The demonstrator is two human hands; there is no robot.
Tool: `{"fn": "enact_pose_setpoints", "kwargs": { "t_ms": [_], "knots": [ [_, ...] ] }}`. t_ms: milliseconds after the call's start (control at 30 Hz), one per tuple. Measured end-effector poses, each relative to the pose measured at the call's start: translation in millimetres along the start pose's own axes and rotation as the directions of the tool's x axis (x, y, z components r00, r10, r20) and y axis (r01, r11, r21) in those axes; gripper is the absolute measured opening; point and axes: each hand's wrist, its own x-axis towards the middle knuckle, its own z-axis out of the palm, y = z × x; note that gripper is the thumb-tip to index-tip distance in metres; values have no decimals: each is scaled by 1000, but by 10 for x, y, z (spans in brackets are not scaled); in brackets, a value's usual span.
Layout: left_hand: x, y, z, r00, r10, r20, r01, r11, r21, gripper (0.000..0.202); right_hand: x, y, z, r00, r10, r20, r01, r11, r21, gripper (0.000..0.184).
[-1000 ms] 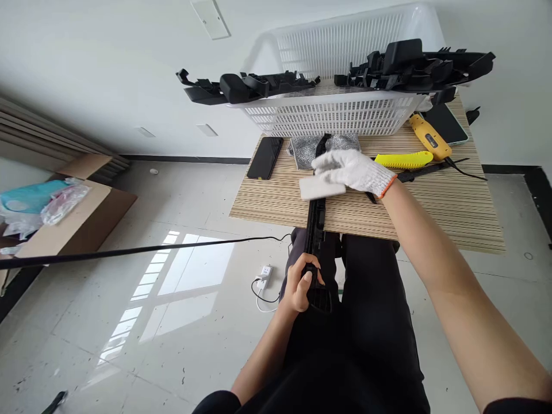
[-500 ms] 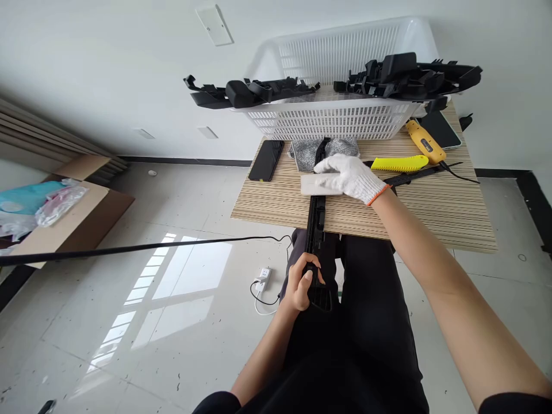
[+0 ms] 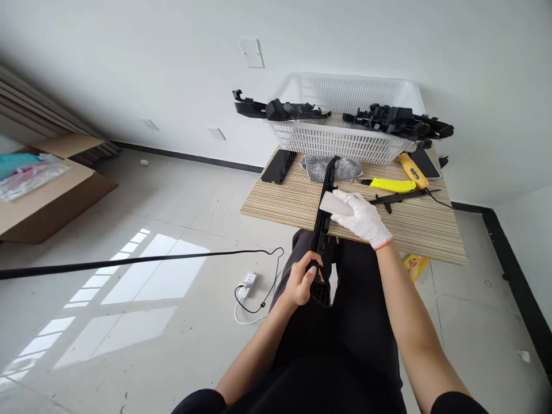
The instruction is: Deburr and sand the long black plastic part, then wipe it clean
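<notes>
Left hand [image 3: 302,280] clamps long black part [image 3: 320,231] by its near end, gloved right hand [image 3: 360,216] grips white block [image 3: 334,204], apparently touching that part.

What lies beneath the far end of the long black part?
A gray cloth on the table shows on either side of the black part; the strip directly beneath is covered.

No readable text, labels, brands, numbers or signs on anything in view.
</notes>
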Motion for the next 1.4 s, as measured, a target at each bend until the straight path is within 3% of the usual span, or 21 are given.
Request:
{"fn": "enact_pose_setpoints", "kwargs": {
  "t_ms": [133, 267, 300, 433, 500, 600, 667, 733, 833, 867, 1000, 1033, 1133, 1167, 1267, 1400],
  "knots": [
    [6, 9, -14, 1000, 12, 12, -11, 1000, -6, 35, -33, 9, 16, 991, 76, -111, -73, 997, 37, 61],
    [13, -5, -17, 1000, 14, 3, -14, 1000, -17, 35, -59, 6, 37, 996, -93, -14, 94, 978, 188, 41],
    [13, -8, -18, 1000, 12, 7, -12, 1000, -16, 35, -66, -6, 41, 996, -87, -13, 88, 979, 184, 40],
    [6, -18, -34, 999, 14, 30, -13, 1000, -21, 35, -100, -37, 40, 980, 138, -144, -123, 987, 108, 52],
    [1, -25, -40, 999, 19, 36, -18, 999, -46, 41, -140, -21, 27, 978, 154, -143, -115, 963, 245, 57],
    [-6, -41, -34, 999, 20, 39, -17, 996, -83, 52, -247, 3, 12, 999, -1, 32, -17, 826, 564, 50],
    [-9, -51, -20, 999, 33, 36, -29, 995, -93, 51, -330, -13, 25, 979, -151, 139, 27, 766, 642, 40],
    [-9, -56, -4, 998, 54, 20, -52, 994, -96, 46, -394, -47, 56, 980, -169, 103, 80, 814, 576, 34],
    [-8, -50, 10, 997, 81, -6, -81, 994, -80, 40, -438, -67, 95, 989, -2, -149, 67, 901, 429, 29],
    [-7, -45, 10, 997, 83, -6, -83, 994, -69, 38, -444, -59, 99, 985, 15, -170, 64, 892, 447, 28],
    [3, -25, 0, 997, 77, 12, -77, 996, -35, 32, -452, -6, 94, 982, -158, 101, 56, 759, 649, 32],
    [6, -22, -3, 997, 77, 13, -77, 997, -28, 31, -453, -1, 95, 987, -133, 94, 42, 767, 641, 32],
    [6, -24, -8, 997, 75, 7, -75, 997, -13, 29, -453, -14, 102, 992, 20, -128, 54, 834, 549, 32],
    [5, -28, -9, 998, 69, 5, -69, 998, -13, 30, -456, -22, 104, 991, 3, -133, 71, 834, 547, 33],
    [-5, -45, -11, 999, 45, 9, -45, 999, -18, 31, -475, -40, 107, 991, -134, 8, 103, 797, 596, 36],
    [-15, -60, -13, 999, 31, 7, -31, 999, -30, 31, -506, -43, 113, 995, -12, -94, 63, 826, 560, 34]
  ]
}}
